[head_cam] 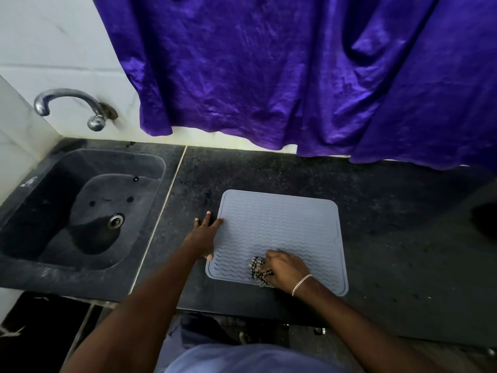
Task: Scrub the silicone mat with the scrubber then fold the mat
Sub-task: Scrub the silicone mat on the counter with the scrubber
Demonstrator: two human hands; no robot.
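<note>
The silicone mat (282, 224) lay flat on the dark surface (390, 224), right of the sink (32, 170); the left hand (204, 235), fingers released and spread, pressed its sink-side edge; the right hand (282, 269), farther from the sink, grasped the scrubber (257, 267) in curled fingers against the mat.

Worn on the head, above the near edge of the dark counter (390, 238), looking forward and steeply down. Close in. Takes in the sink (40, 184) at the left end and the purple curtain (269, 76) along the far edge.
</note>
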